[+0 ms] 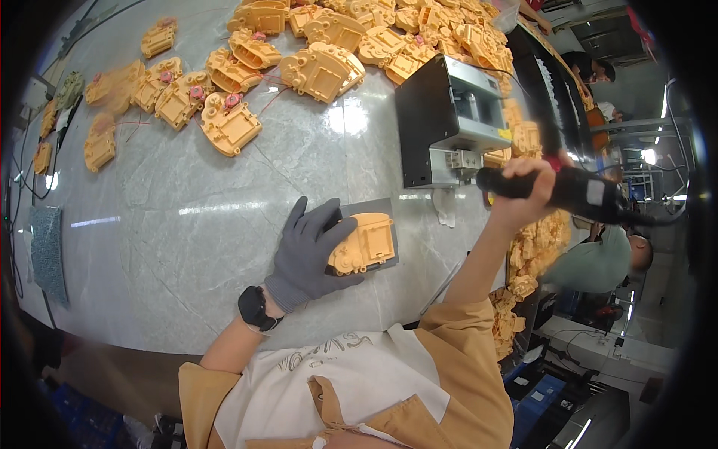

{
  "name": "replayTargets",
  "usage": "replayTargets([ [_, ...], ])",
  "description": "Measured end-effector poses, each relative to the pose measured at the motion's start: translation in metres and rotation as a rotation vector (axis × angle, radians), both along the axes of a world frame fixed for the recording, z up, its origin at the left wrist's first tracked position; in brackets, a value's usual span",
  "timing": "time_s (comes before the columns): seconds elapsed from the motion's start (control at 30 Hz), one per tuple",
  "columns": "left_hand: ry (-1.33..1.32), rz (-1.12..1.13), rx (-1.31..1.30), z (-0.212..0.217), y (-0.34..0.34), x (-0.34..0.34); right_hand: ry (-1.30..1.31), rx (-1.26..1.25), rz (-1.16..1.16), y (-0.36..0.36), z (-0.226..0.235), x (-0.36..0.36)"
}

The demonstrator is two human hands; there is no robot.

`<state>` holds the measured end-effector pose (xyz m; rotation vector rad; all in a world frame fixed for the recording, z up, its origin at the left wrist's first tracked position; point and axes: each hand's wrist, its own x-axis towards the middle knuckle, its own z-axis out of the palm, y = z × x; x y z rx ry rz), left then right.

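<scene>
Near the counter's (187, 224) front edge, my gloved left hand (310, 251) presses flat on a yellow plastic housing (366, 241); my right hand (523, 187) grips a black power screwdriver (576, 193), raised right. I judge the housing could skid if my palm loosens.

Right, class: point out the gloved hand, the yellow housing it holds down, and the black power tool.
Left hand (307, 251), head view: back of the grey glove.
Housing (366, 243), head view: its yellow top face.
Power tool (580, 193), head view: black body, just past the right hand (523, 187).
</scene>
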<state>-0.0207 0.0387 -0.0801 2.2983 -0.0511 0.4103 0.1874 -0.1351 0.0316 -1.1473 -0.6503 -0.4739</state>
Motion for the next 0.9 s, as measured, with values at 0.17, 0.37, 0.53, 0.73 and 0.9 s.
replayTargets([
  [0.17,0.007,-0.01,-0.008,0.003,0.001,0.0,0.194,-0.159,-0.144,-0.001,-0.006,-0.008],
  [0.37,-0.03,0.001,-0.011,-0.001,0.003,-0.002,0.186,-0.068,0.316,0.008,0.003,-0.099],
  [0.53,-0.026,0.013,-0.057,-0.001,0.002,-0.003,0.111,-0.215,0.603,0.051,0.006,-0.119],
  [0.73,-0.025,0.019,-0.082,0.004,0.004,-0.004,0.123,-0.224,0.478,0.075,0.001,-0.117],
  [0.9,-0.015,0.015,-0.103,0.003,0.005,-0.002,0.168,-0.204,0.41,0.084,-0.012,-0.111],
])
